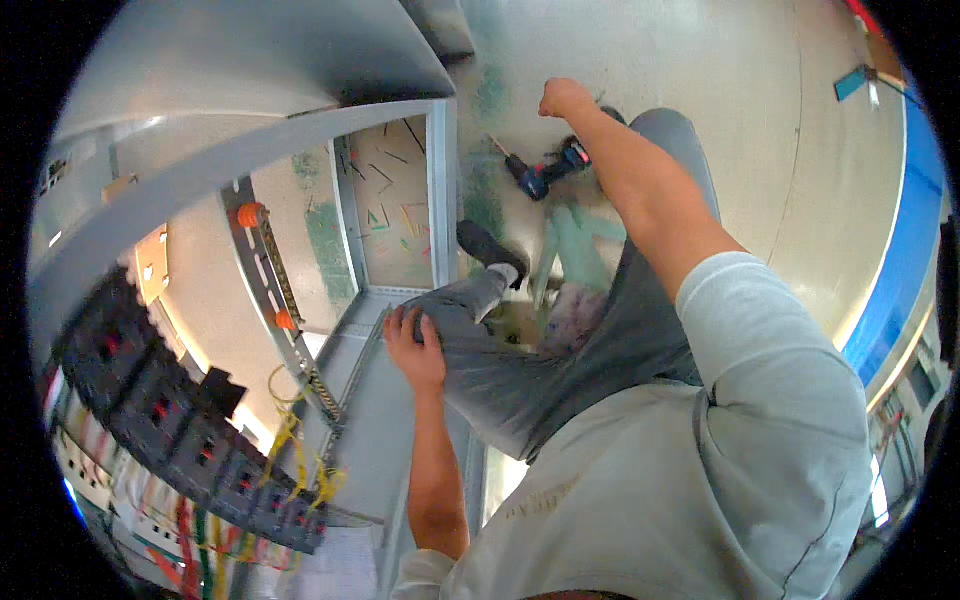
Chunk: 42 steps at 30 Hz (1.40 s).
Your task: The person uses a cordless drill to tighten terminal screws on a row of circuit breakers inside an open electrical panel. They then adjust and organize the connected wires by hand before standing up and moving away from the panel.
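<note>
Right grip (567, 98) near 1 drill (545, 174); left (417, 352) on knee (462, 330).

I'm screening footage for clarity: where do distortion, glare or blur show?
Head view: the long grey metal cabinet bar bows strongly; head view: a small white glare strip shows at far right; head view: the pale-green cloth-like item below the blue-and-black cordless drill looks soft-edged, the bare left hand clearer.
</note>
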Tool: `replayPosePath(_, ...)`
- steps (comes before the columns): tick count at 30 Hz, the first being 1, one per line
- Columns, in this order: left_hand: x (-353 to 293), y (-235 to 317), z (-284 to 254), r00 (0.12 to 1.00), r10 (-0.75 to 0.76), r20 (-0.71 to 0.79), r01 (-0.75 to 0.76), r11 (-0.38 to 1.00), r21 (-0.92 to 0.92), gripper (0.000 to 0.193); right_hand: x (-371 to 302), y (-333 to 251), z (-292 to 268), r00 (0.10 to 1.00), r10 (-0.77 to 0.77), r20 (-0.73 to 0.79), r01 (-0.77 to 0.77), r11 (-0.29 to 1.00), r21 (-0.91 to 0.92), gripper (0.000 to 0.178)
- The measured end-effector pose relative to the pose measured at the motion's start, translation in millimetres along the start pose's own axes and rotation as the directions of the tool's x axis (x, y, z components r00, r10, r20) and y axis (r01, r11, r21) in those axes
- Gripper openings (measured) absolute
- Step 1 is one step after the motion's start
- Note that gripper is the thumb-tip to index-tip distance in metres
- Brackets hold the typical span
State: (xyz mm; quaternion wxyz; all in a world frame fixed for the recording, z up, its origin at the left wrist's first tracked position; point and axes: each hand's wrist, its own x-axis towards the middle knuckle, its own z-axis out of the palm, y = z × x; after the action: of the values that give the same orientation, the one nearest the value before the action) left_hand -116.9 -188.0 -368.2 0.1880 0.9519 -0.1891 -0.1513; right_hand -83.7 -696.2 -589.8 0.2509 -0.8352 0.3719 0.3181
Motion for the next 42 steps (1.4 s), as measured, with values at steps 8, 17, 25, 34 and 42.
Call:
replayPosePath(8,21,42,-12,0.933,0.049,0.356,-0.052,0.999,0.001,0.024,-36,47,115,0.925,0.351,0.146,-0.373,0.913,0.164,0.070)
replayPosePath(17,33,90,-2,0.772,-0.030,0.635,-0.050,0.993,0.107,0.023,28,101,202,0.943,0.308,0.123,-0.329,0.916,0.229,0.074)
replayPosePath(25,28,95,10,0.793,0.094,0.602,-0.149,0.988,0.042,0.026,-30,105,154,0.962,0.266,0.053,-0.270,0.921,0.279,0.058)
replayPosePath(34,105,270,-2,0.519,-0.100,0.849,0.708,0.608,-0.361,0.069,-250,177,-110,0.938,0.145,0.314,-0.308,0.763,0.568,0.073)
replayPosePath(42,161,621,-119,0.248,0.534,0.808,0.922,0.125,-0.366,0.041,-446,232,-349,0.964,-0.184,0.193,-0.151,0.220,0.964,0.061)
